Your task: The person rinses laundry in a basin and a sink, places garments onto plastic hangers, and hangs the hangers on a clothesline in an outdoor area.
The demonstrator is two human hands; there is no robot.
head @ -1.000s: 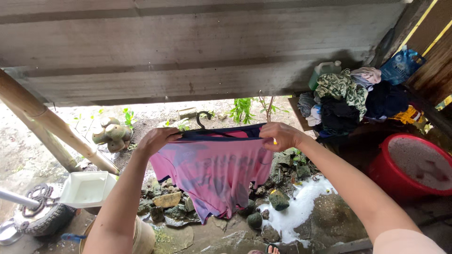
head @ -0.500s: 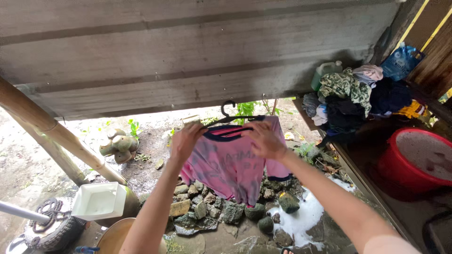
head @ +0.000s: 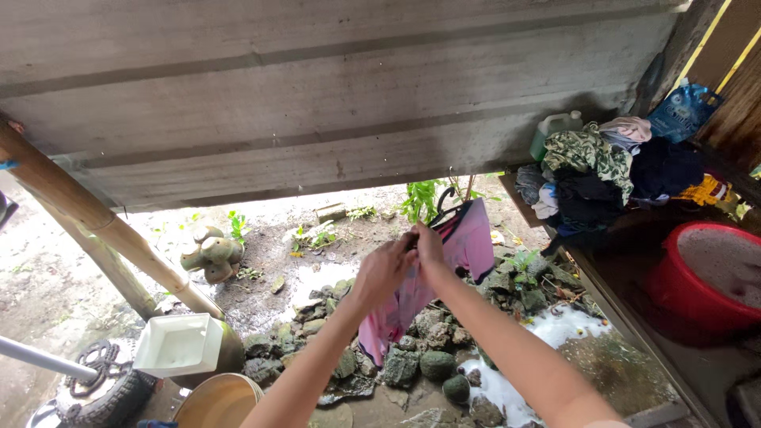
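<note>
A wet pink garment point(head: 476, 242) with a dark neckline hangs on a black hanger point(head: 445, 198) held out in front of me, under a grey wooden overhang point(head: 333, 103). My left hand point(head: 384, 269) grips the cloth at its left shoulder. My right hand point(head: 430, 247) pinches the cloth just beside it, near the neckline. The two hands are close together and touching. The garment is turned edge-on and droops down toward the stones below.
A pile of clothes point(head: 602, 170) and a green-capped jug lie on a ledge at the right, above a red tub point(head: 701, 281) of suds. Wet stones point(head: 428, 364), foam, a white container point(head: 181, 342), a tan bucket point(head: 218, 400) and bamboo poles point(head: 95, 218) stand below.
The garment has turned from spread flat facing me to edge-on and moved up and right. My hands, once apart at its two shoulders, have come together at one side.
</note>
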